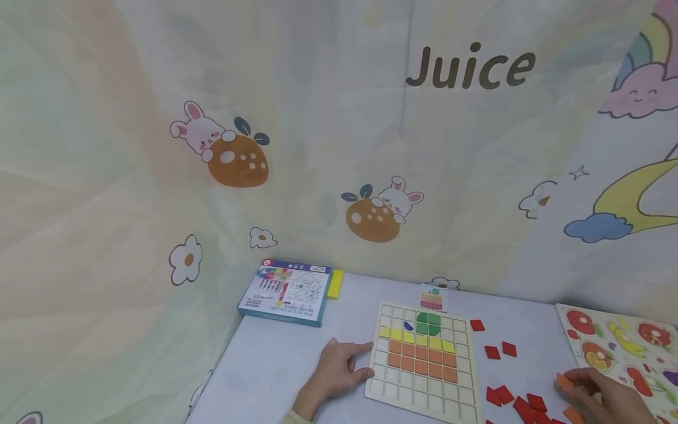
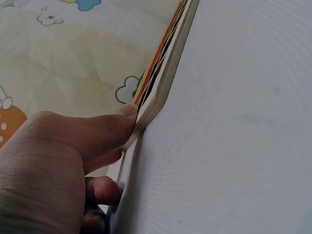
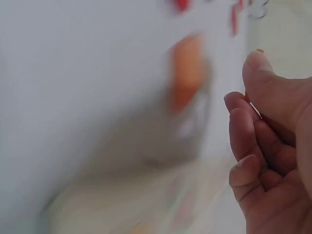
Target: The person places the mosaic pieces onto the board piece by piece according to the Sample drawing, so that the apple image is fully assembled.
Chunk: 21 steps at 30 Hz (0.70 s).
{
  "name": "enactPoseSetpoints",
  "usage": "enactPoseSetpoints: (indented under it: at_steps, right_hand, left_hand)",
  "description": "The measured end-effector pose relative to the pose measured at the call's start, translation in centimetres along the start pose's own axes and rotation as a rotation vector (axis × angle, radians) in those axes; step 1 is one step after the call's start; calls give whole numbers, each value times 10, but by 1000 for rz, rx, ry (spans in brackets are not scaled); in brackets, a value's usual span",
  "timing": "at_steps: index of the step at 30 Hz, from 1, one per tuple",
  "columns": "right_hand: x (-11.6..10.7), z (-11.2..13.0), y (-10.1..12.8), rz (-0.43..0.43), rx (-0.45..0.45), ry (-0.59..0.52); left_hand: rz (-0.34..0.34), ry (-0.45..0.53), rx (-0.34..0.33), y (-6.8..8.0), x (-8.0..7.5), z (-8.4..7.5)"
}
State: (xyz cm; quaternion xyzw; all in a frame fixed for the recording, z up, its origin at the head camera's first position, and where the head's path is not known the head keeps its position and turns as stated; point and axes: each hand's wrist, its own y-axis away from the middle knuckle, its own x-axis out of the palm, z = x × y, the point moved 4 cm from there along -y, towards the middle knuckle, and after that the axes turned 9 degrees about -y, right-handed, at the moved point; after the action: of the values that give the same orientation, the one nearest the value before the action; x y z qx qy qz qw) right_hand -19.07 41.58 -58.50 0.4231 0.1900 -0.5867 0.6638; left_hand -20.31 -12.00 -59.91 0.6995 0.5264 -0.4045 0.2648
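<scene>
My left hand [image 1: 339, 372] lies on the white table [image 1: 275, 365], index finger and thumb against the left edge of a wooden grid board [image 1: 424, 391]. In the left wrist view the thumb [image 2: 109, 127] presses that board's edge [image 2: 163, 90]. The board carries orange, yellow and green tiles [image 1: 421, 358]. My right hand [image 1: 604, 396] is at the bottom right, an orange tile [image 1: 564, 381] at its fingertips. In the blurred right wrist view the orange tile [image 3: 187, 73] lies apart from the loosely curled fingers [image 3: 243, 126], which hold nothing.
Red tiles [image 1: 500, 351] are scattered right of the board, more near the front edge [image 1: 521, 403]. A fruit puzzle board [image 1: 620, 347] lies at far right. A blue box [image 1: 286, 291], a yellow block [image 1: 335, 284] and a small picture card [image 1: 433, 297] sit by the patterned curtain.
</scene>
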Motion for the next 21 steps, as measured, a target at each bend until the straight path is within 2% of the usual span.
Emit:
enactPoseSetpoints:
  at_steps: [6, 13, 16, 21]
  right_hand:
    - [6, 79, 7, -80, -129, -20]
    - [44, 157, 2, -163, -277, -77]
    - [62, 182, -1, -159, -336, -99]
    - [89, 217, -9, -105, -397, -136]
  left_hand:
    - [-9, -3, 10, 2, -2, -1]
    - [-17, 0, 31, 2, -3, -3]
    - [-11, -1, 23, 2, -3, -3]
    - [-10, -11, 16, 2, -5, -4]
